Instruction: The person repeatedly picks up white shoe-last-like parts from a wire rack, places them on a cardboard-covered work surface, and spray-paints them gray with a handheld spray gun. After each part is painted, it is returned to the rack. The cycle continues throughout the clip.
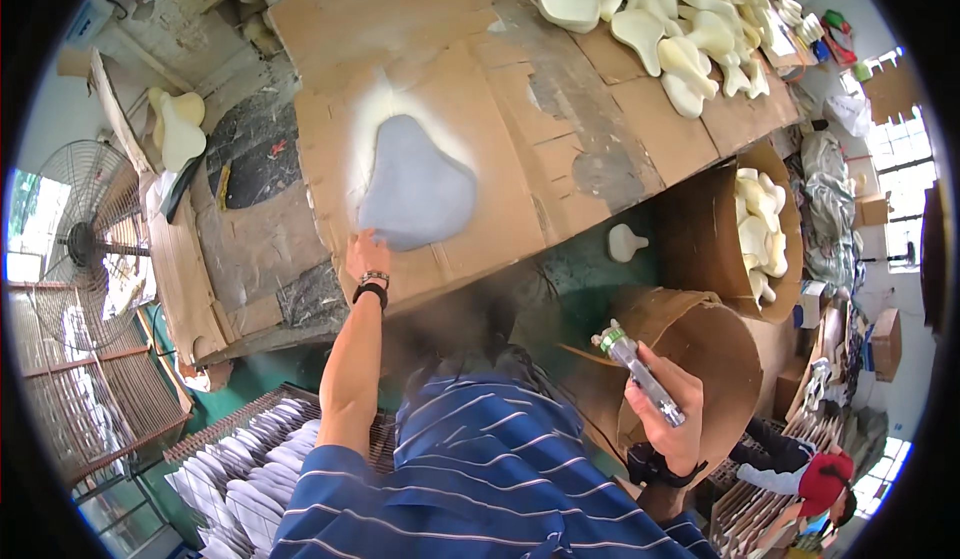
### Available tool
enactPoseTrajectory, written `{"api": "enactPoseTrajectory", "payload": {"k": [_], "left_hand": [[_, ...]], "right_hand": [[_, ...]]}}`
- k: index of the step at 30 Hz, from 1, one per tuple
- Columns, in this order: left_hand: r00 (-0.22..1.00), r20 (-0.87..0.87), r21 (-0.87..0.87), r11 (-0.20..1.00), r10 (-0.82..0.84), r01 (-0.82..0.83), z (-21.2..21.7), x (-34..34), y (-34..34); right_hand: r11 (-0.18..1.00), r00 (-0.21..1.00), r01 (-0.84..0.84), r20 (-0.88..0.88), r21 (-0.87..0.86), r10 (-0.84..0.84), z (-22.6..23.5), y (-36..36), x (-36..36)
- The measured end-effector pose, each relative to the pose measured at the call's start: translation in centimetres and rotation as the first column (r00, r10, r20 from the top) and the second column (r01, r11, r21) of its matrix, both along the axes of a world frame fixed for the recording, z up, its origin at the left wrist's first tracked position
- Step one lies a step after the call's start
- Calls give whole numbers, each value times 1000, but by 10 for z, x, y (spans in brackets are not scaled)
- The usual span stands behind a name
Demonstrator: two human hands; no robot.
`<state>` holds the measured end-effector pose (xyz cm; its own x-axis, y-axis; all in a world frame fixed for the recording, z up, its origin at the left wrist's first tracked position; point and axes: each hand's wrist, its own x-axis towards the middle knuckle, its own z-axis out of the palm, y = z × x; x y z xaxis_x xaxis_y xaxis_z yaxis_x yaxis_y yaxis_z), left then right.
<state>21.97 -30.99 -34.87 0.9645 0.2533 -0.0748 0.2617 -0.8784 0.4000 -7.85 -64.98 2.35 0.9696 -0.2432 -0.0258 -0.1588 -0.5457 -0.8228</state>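
A grey foam saddle pad (420,184), broad at one end and narrow at the other, lies on the cardboard-covered table (510,179). Pale overspray rings its upper and left sides. My left hand (370,259) is at the pad's near left edge, fingers closed on that edge. To the right, away from the table, my right hand (675,409) is wrapped round a small metal spray gun (645,379) with a green ring near its nozzle. Its nozzle end points up and left. Part of the gun is hidden by the palm.
Cream foam saddle pads (680,34) are heaped at the table's far right. More fill a cardboard drum (780,289); another drum (720,359) stands beside my right hand. A rack of pale pads (255,479) is lower left, a fan (85,244) left, a person (815,484) lower right.
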Motion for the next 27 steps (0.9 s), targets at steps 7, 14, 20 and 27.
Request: {"api": "enactPoseTrajectory", "payload": {"k": [7, 14, 20, 27], "left_hand": [[997, -9, 11, 997, -77, 77, 14, 5, 1], [1000, 5, -72, 997, -11, 11, 34, 4, -18], [998, 54, -378, 926, 25, -2, 47, 23, -26], [911, -336, -921, -284, 238, -265, 56, 77, -39]], "right_hand": [[999, 1000, 1, -11, 40, 0, -23, 9, 0], [995, 1000, 9, -18, 99, -7, -32, 23, 0], [997, 999, 40, 2, 72, -41, -33, 32, -9], [978, 974, 208, 92, 16, -209, -19, 91, -24]]}}
